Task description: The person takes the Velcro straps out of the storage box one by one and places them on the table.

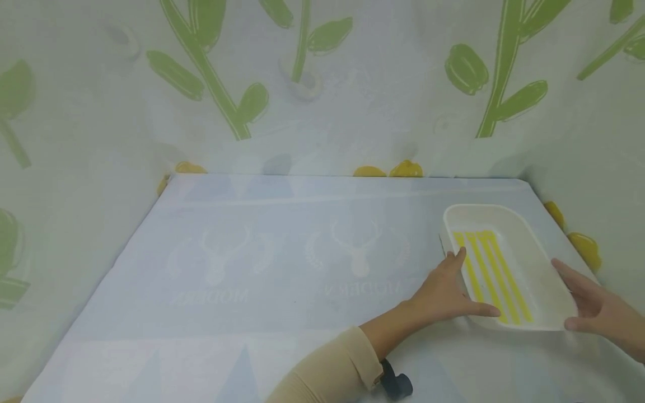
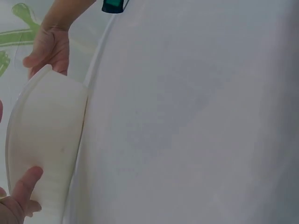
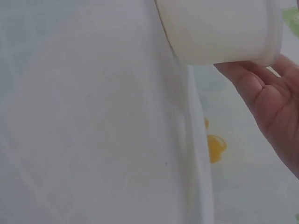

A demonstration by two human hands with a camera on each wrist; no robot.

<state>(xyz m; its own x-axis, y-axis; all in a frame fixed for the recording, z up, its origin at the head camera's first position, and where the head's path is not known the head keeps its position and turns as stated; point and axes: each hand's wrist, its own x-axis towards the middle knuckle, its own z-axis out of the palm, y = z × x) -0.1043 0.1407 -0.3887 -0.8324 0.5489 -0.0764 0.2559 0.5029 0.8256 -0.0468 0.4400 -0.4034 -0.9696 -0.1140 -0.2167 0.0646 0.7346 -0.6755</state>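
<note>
A white tray (image 1: 541, 280) with rounded corners and yellow stripes inside sits at the right side of the table. My left hand (image 1: 445, 291) holds its left side, thumb over the near rim; in the left wrist view, fingers (image 2: 29, 186) lie against the tray's outer wall (image 2: 51, 116). Around the right near corner, my right hand (image 1: 599, 308) grips the tray with thumb and fingers. The right wrist view shows that hand (image 3: 268, 100) at the edge of the tray (image 3: 219, 32).
The table (image 1: 282, 252) has a pale cover with faint deer prints and lettering. Behind and beside it hangs a pale curtain (image 1: 353, 101) with green leaf shapes. The table's right edge runs close beside the tray.
</note>
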